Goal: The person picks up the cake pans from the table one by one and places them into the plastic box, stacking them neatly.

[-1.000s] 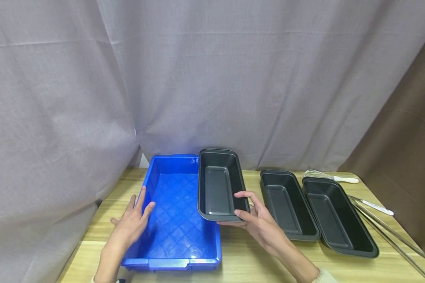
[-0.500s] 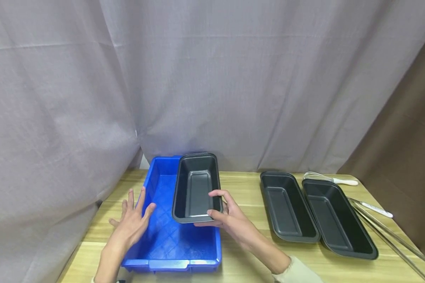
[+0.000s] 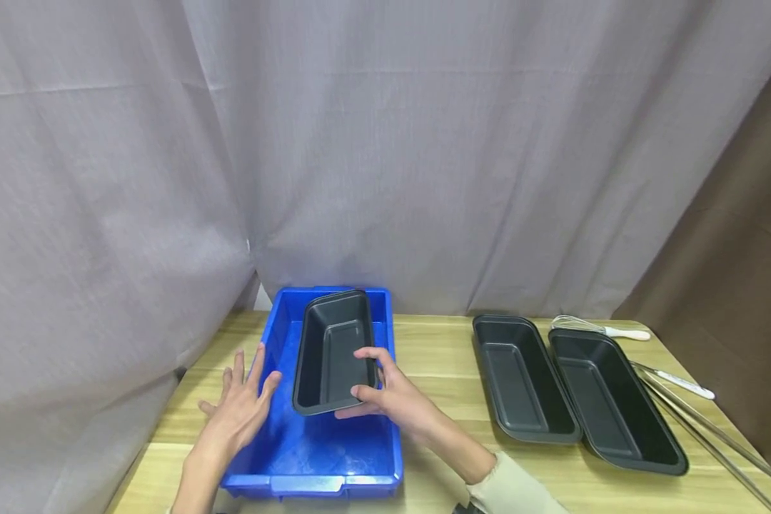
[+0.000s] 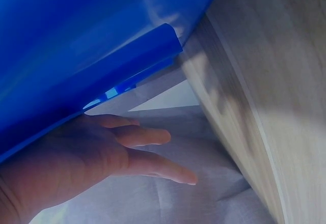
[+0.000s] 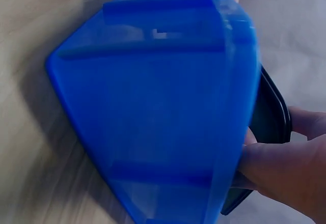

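A dark loaf pan (image 3: 337, 350) hangs tilted over the blue plastic bin (image 3: 311, 485). My right hand (image 3: 395, 396) grips its near right corner, thumb and index finger over the rim and other fingers beneath. In the right wrist view, the bin's outer wall (image 5: 153, 107) hides much of that pan (image 5: 270, 114), and part of the hand (image 5: 290, 170) shows beside it. My left hand (image 3: 234, 414) rests on the bin's left rim with its fingers spread. Seen from the left wrist, the left hand (image 4: 91, 147) has straight fingers along the bin's outside (image 4: 102, 35).
Two more loaf pans, one (image 3: 525, 382) beside the other (image 3: 617, 403), stand on the wooden table (image 3: 437, 357) at the right. A whisk (image 3: 597, 328), a white-handled utensil (image 3: 684, 384) and long metal rods (image 3: 719, 435) lie beyond them. A grey curtain (image 3: 385, 157) hangs behind.
My right hand has carried the loaf pan leftward from the bin's right edge to over its middle, and the pan now tilts. The left hand has stayed at the bin's left rim.
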The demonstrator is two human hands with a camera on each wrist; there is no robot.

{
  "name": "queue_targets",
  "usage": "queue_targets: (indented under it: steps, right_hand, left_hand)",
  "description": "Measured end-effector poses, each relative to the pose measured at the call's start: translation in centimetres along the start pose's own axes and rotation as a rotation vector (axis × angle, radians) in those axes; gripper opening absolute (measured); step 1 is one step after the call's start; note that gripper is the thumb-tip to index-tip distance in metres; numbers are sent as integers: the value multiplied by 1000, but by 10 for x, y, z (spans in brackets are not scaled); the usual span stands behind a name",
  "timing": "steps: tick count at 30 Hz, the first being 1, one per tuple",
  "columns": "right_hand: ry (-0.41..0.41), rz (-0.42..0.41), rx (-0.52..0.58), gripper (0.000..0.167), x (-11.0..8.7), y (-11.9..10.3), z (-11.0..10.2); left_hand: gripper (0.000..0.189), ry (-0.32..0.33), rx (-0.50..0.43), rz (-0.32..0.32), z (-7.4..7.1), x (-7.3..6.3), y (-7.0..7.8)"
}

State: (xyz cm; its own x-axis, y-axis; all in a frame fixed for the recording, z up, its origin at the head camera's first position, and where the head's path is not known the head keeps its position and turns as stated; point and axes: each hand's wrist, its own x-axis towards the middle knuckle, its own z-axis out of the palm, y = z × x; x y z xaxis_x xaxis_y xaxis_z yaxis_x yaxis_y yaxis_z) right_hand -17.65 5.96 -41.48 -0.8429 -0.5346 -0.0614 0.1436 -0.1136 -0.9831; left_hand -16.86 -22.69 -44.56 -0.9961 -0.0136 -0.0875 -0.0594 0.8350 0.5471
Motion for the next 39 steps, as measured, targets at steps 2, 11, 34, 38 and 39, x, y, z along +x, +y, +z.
queue_targets:
  steps: [2, 11, 34, 38, 39]
  right_hand:
    - [-3, 6, 10, 56, 2, 4, 2]
    - [17, 15, -8, 63, 16, 14, 10]
    - [47, 161, -555, 88, 31, 21, 30]
    - [20, 187, -617, 91, 30, 18, 31]
    - [13, 196, -635, 92, 30, 17, 31]
  left_hand:
    - [78, -7, 0, -1, 1, 0, -1]
    - [78, 3, 11, 6, 1, 1, -2]
    - [78, 2, 13, 9, 0, 2, -3]
    - [78, 11, 20, 13, 0, 1, -3]
    - [78, 12, 20, 15, 0, 2, -3]
